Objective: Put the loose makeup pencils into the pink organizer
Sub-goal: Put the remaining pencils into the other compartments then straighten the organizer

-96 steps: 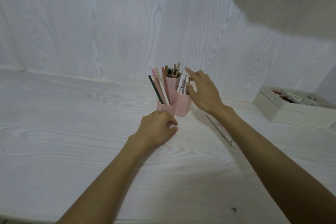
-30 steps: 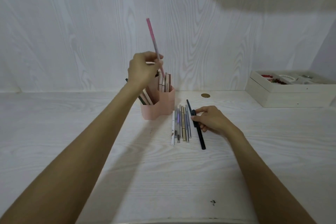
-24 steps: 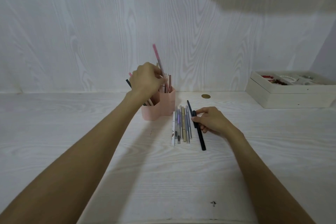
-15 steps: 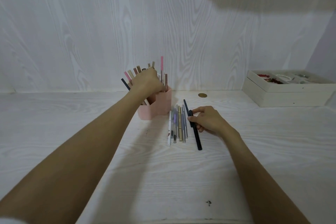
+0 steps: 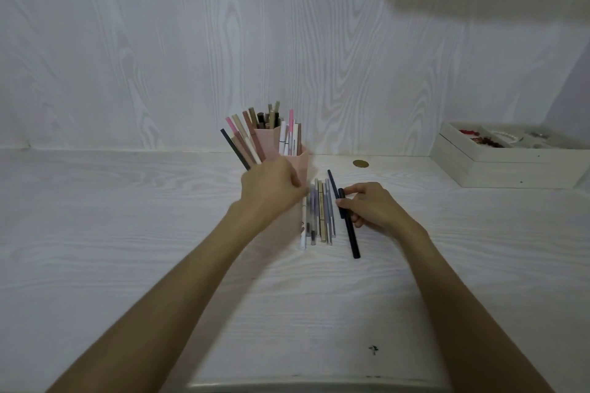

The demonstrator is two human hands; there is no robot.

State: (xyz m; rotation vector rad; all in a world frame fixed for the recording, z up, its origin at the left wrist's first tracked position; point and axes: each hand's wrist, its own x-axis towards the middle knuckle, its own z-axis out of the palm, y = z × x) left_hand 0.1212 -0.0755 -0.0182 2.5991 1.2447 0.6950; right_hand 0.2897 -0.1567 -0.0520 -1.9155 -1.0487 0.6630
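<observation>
White wood-grain panelling is being shown behind a pale wooden table [image 5: 95, 233]. At the top right, a broad blurred shape is cutting off the corner, and what it is cannot be told. The lower part of the pink organizer [image 5: 297, 150] is being hidden by the left hand [image 5: 271, 191], which is smeared by motion blur, so whether its fingers are curled or straight, or holding anything, cannot be made out. Many pencils are being held upright or leaning in the organizer's compartments. The loose makeup pencils [image 5: 321, 210] are lying side by side on the table, just in front of the organizer and between the two hands; their far ends are being partly blurred by the left hand's fingertips. A long black pencil [image 5: 349, 226] is being pinched near its far end by the thumb and fingers of the right hand [image 5: 372, 206], its near end lying on the table. A thinner dark pencil [image 5: 332, 182] is lying just beside it. A small round gold disc [image 5: 360, 164] is set near the wall, and a white jewellery box [image 5: 510, 166] is being cut off at the right edge.
</observation>
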